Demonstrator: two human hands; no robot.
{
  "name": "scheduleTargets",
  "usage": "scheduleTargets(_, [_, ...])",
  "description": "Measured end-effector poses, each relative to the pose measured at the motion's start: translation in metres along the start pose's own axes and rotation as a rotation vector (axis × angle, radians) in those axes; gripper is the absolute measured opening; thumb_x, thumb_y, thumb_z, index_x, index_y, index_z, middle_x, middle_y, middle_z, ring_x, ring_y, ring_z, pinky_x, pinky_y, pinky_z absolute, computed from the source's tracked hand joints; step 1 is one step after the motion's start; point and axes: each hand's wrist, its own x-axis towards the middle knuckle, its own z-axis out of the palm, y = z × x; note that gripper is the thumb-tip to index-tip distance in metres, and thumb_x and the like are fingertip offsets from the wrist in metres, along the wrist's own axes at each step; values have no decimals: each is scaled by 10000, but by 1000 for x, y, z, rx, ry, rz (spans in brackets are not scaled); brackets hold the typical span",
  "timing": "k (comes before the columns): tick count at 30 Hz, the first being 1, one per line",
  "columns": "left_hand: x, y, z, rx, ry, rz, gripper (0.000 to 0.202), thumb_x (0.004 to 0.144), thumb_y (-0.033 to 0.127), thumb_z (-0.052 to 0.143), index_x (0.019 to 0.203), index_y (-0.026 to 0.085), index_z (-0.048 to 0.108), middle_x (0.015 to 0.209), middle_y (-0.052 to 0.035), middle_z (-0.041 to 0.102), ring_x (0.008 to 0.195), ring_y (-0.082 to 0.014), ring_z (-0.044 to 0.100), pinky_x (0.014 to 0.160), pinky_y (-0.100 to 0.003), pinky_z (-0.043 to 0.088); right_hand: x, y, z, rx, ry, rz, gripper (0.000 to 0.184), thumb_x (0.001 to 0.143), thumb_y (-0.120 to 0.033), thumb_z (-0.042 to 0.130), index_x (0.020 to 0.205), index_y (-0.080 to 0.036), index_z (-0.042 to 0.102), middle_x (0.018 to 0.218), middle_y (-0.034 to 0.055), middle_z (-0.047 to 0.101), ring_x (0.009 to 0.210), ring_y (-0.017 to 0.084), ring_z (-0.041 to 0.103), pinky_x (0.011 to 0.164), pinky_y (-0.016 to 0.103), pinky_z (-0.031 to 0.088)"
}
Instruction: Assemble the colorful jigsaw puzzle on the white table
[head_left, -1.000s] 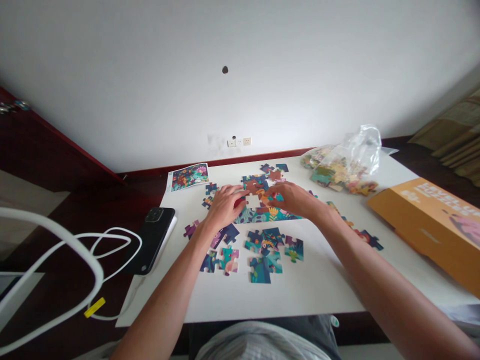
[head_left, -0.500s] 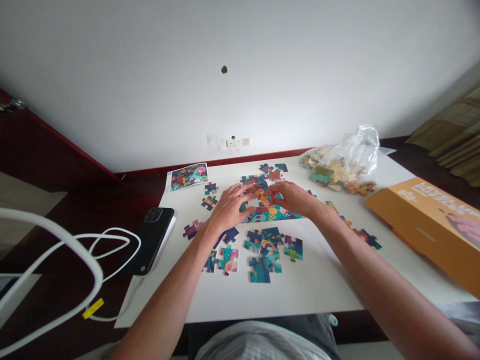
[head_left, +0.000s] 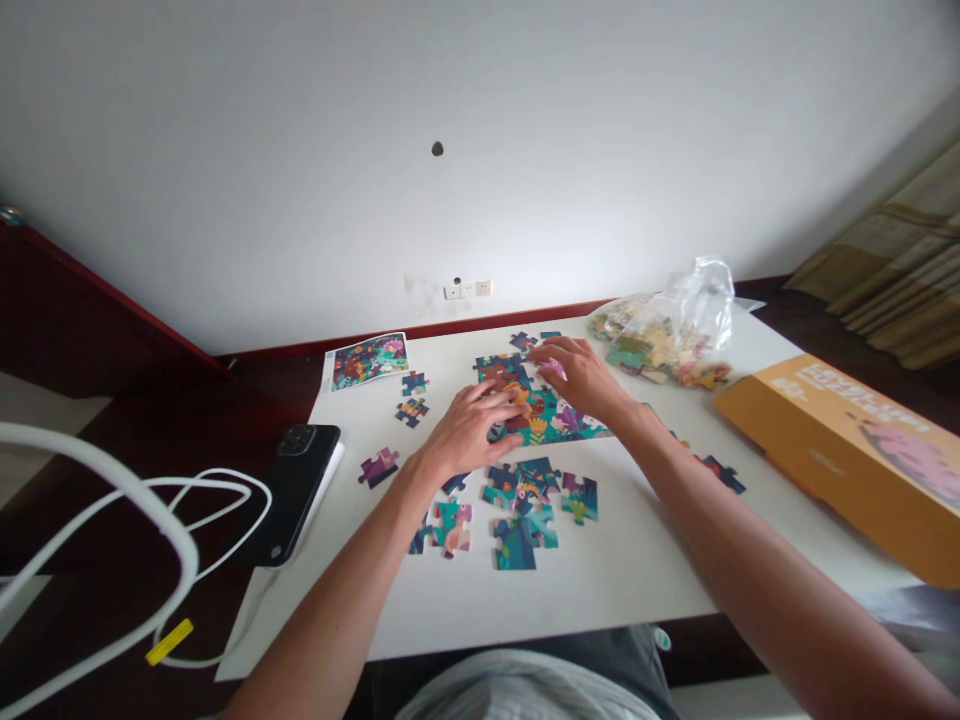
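A partly joined jigsaw puzzle point(head_left: 564, 418) with sea plants, orange and brown shapes lies on the white table. My left hand point(head_left: 476, 425) rests over its left side, fingers spread and pressing lightly on the orange and brown area. Above the puzzle's upper right edge is my right hand point(head_left: 581, 378), its bent fingers over loose pieces and its thumb apart from them. A purple puzzle piece point(head_left: 553, 368) shows between that thumb and the fingers. Whatever lies beneath the right fingertips is hidden. Closer to me sits a group of loose puzzle pieces point(head_left: 516, 540).
A printed reference picture point(head_left: 367, 360) lies at the back left. The black phone point(head_left: 300, 490) and white cable point(head_left: 225, 480) are at the left edge. Bags of pieces point(head_left: 660, 345) stand back right, beside an orange box point(head_left: 840, 460). More pieces point(head_left: 379, 467) lie left.
My right hand has left the puzzle's middle and moved up and away to the loose pieces behind it. The orange piece now lies in the puzzle under my left fingers. The view shifted slightly.
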Motion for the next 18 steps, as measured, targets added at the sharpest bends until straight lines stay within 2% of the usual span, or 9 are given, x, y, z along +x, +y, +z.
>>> scheduleTargets(4, [-1,0,2,12,1,-20,435,953,425,683,1371,302,666,1511,-24,586,1471,-319,427,1228,-528,344,2,10,8,-20,-6,-1,340,1006,-246,499,1293,-209,676,1388,138,651,1342,302,549,1141,507,406])
scheduleTargets(10, [0,2,0,-18,31,-22,403,934,410,706,1325,317,687,1513,2,584,1444,-299,452,1222,-496,347,22,23,3,-49,-16,-41,379,1040,-268,438,1325,-174,670,1345,143,694,1268,303,618,1112,485,428])
scheduleTargets(15, [1,4,0,-21,26,-22,422,918,386,708,1329,294,679,1504,-7,592,1435,-303,454,1225,-488,336,36,32,5,-78,-152,-160,405,1050,-307,443,1393,-239,645,1427,96,660,1355,280,569,1146,472,403])
scheduleTargets(18, [1,3,0,-13,13,-34,450,924,410,685,1354,280,663,1496,-23,597,1439,-311,445,1226,-501,328,34,36,9,-110,-186,-158,421,1039,-303,464,1426,-273,627,1440,67,657,1303,261,611,1132,450,428])
